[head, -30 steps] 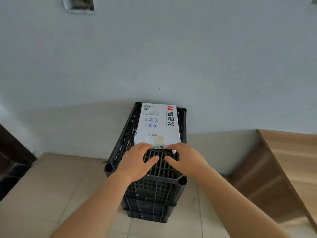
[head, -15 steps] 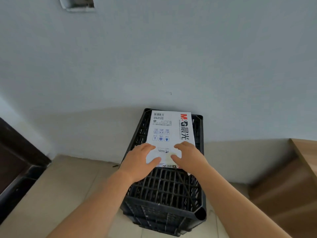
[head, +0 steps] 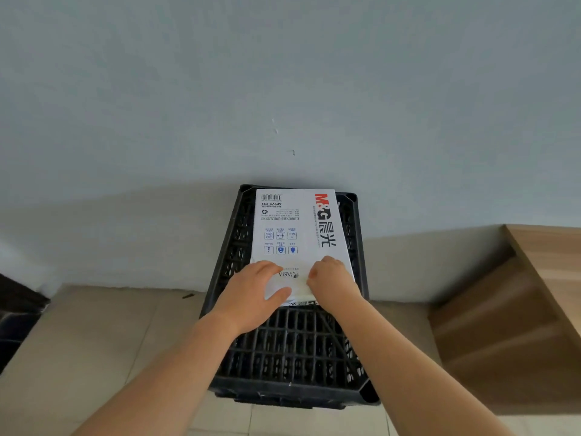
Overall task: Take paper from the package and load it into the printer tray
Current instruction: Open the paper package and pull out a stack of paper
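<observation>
A white paper package (head: 298,231) with a red and black logo lies flat on the far part of an upturned black plastic crate (head: 292,347), against the wall. My left hand (head: 251,294) rests on the package's near left corner, thumb stretched across the wrapper. My right hand (head: 331,283) presses on the near right corner, fingers curled at the wrapper's flap. Both hands touch the package at its near end; whether they pinch the flap cannot be told. No printer or tray is in view.
A pale grey wall (head: 283,89) rises right behind the crate. A wooden piece of furniture (head: 518,309) stands at the right. Dark furniture (head: 15,313) shows at the left edge. Beige floor tiles (head: 94,341) surround the crate.
The view has moved closer to and more above the crate. Both hands have slid forward from the crate's grid onto the near end of the paper package.
</observation>
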A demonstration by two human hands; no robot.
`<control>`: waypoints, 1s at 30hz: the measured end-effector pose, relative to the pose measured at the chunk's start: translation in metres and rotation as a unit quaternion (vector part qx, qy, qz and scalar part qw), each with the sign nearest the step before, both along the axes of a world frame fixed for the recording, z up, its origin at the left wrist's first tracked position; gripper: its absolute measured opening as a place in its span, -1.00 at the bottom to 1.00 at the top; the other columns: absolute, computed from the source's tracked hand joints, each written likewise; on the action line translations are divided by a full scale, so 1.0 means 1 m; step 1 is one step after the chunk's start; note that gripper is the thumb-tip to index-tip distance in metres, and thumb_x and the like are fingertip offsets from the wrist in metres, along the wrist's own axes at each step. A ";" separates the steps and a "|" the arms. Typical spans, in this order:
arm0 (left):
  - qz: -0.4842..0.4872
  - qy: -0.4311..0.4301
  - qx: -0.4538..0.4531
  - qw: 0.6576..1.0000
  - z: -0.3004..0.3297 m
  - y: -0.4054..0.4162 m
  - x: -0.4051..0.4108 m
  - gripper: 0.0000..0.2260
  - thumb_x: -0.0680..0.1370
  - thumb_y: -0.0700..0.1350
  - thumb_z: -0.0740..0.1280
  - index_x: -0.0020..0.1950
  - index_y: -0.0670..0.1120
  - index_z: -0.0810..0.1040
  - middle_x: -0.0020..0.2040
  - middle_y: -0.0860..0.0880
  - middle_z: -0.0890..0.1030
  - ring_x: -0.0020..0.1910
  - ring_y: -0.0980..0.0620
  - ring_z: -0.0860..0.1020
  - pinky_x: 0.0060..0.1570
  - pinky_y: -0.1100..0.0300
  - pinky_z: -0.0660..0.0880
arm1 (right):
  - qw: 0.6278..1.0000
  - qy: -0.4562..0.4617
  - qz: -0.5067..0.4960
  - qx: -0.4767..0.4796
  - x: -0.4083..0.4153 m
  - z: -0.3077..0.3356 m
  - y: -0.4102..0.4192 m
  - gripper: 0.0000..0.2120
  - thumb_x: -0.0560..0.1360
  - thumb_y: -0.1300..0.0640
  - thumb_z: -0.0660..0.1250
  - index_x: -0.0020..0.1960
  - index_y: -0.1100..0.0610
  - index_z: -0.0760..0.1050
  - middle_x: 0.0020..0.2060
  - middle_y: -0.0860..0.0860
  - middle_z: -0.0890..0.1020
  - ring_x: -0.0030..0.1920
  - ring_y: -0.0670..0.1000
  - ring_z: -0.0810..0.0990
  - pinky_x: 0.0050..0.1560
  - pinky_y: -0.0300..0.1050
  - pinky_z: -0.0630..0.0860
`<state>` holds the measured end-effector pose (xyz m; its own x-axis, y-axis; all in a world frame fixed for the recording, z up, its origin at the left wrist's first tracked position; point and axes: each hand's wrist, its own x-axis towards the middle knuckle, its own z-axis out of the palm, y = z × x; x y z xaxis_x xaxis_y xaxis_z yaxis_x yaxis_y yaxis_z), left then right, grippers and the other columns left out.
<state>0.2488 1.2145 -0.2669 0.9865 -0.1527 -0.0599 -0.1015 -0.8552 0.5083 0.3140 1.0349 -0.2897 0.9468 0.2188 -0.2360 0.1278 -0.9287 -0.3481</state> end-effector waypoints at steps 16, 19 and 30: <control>-0.021 -0.030 0.003 0.999 -0.007 -0.012 0.003 -0.54 0.55 0.13 0.25 0.41 0.00 0.36 0.38 0.06 0.42 0.38 0.08 0.31 0.41 0.11 0.23 | 0.980 -0.063 0.185 0.038 -0.071 -0.001 -0.025 -0.84 0.61 0.17 0.15 0.03 0.17 0.51 -0.01 0.06 0.54 -0.02 0.05 0.49 0.07 -0.03 0.50; -0.026 -0.050 0.025 0.998 -0.013 -0.021 0.002 -0.55 0.55 0.13 0.26 0.40 0.00 0.37 0.36 0.06 0.43 0.36 0.07 0.32 0.39 0.07 0.26 | 0.967 -0.067 0.242 -0.045 -0.089 -0.025 -0.030 -0.87 0.52 0.25 0.24 0.02 0.16 0.53 -0.03 0.10 0.56 -0.01 0.10 0.52 0.15 0.03 0.51; -0.046 -0.022 0.178 0.983 -0.041 -0.042 0.003 -0.35 0.56 0.10 0.21 0.56 0.09 -0.04 0.59 -0.01 -0.17 0.54 -0.06 -0.26 0.47 0.00 -0.25 | 0.959 -0.232 0.081 0.141 -0.086 -0.014 -0.081 -0.81 0.49 0.11 0.32 0.09 0.08 0.51 0.01 -0.03 0.57 0.02 -0.03 0.51 0.07 -0.13 0.51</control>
<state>0.2519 1.1720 -0.3081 0.9723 -0.2187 -0.0824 -0.2023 -0.9641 0.1723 0.2278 0.9536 -0.3032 0.8839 0.3643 0.2932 0.4640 -0.7612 -0.4531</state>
